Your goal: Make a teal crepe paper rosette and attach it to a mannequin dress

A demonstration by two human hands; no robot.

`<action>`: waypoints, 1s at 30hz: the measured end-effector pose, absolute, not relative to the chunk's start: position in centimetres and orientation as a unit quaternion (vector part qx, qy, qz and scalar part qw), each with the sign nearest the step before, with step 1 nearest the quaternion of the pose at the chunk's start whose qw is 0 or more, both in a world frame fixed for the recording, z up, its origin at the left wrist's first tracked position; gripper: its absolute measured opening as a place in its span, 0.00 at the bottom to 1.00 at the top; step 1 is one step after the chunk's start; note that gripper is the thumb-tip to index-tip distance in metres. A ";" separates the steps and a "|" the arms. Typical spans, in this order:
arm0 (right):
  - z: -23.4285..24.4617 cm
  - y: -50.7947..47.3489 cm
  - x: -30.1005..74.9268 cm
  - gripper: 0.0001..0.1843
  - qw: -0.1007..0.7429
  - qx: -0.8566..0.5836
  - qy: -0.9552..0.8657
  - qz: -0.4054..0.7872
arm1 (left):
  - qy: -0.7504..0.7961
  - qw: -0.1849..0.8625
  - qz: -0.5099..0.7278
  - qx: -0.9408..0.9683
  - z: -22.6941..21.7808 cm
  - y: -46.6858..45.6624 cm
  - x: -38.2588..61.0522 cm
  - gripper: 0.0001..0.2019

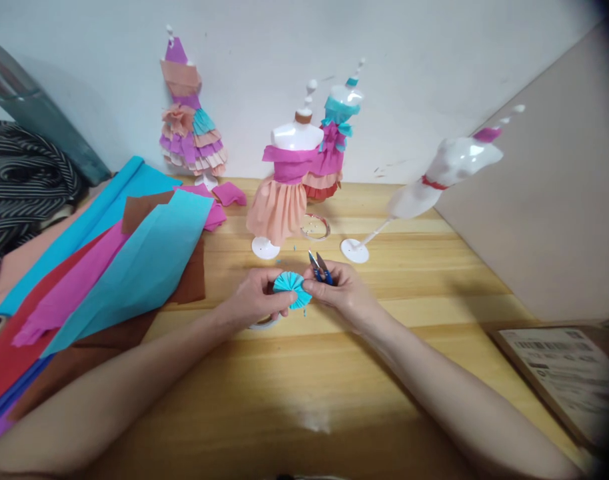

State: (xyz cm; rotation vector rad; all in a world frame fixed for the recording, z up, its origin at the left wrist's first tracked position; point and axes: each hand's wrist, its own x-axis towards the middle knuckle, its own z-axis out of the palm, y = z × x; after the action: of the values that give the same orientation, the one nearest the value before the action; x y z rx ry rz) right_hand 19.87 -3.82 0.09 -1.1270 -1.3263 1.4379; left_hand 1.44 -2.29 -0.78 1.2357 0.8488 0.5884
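Observation:
My left hand point(257, 297) pinches the left edge of a small pleated turquoise paper fan point(290, 287) above the wooden table point(304, 387). My right hand point(342, 288) pinches the fan's right edge and also grips small blue thread snips point(319, 267), blades pointing up and away. A tape roll point(264, 323) peeks out under my left hand. Just beyond stands a mini mannequin in a magenta and peach paper dress point(279, 197).
Crepe paper sheets point(134, 267) in turquoise, magenta, brown and red fan out at the left. Two more dressed mannequins point(189, 127) point(332, 147) stand by the wall. A bare white mannequin point(434, 180) leans at right. Another tape ring point(315, 227), a cardboard box point(564, 373).

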 end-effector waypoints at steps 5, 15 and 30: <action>0.0 -3.7 19.8 0.15 0.468 -0.454 -0.515 0.557 | 0.361 0.708 0.271 0.544 -0.2 -2.4 1.4 0.15; 1.3 -4.4 19.2 0.21 0.527 -0.455 -0.369 0.615 | 0.359 0.712 0.274 0.537 -0.6 -2.4 1.5 0.21; 0.3 -4.9 18.1 0.19 0.515 -0.430 -0.352 0.653 | 0.391 0.696 0.347 0.493 -0.2 -2.6 1.8 0.15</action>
State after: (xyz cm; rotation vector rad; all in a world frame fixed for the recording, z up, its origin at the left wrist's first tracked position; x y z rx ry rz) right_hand 18.06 -4.88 0.32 -1.0342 -0.8450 1.5679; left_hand 1.84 -2.56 -0.16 1.0990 0.8714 0.7739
